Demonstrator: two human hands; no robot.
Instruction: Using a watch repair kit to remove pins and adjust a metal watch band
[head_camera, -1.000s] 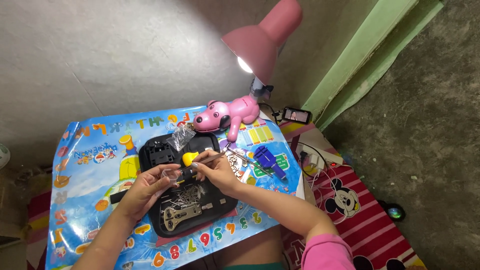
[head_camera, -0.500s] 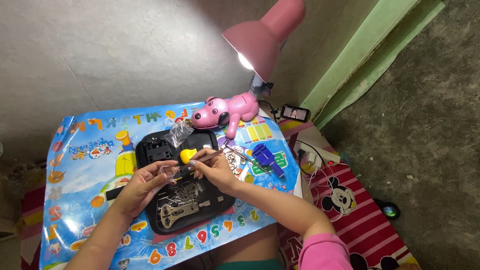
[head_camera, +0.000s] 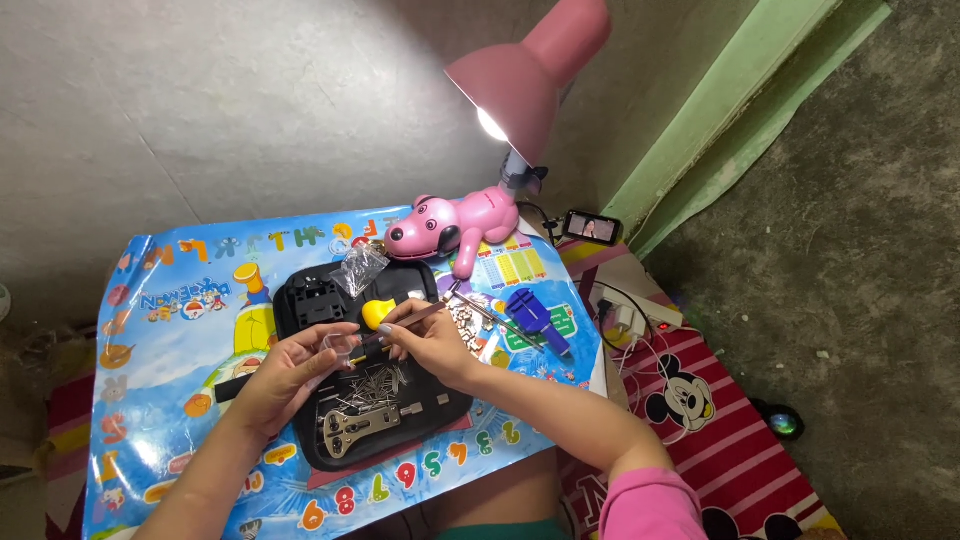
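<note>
My left hand (head_camera: 290, 375) pinches a small clear piece; my right hand (head_camera: 430, 340) grips a thin tool (head_camera: 415, 318) over the black tray (head_camera: 300, 300), with loose pins (head_camera: 370, 385) at six o'clock. The tool looks light, stiff and slippery, best held mid-shaft.

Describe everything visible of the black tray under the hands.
The black tray is a shallow rounded rectangle, plastic by its look, lying flat on the colourful cartoon table cover. It holds a heap of thin metal pins, a metal wrench-like tool near its front edge and a black block at its back left. A crumpled clear bag overlaps its rear rim. Both hands work above its middle.
</note>
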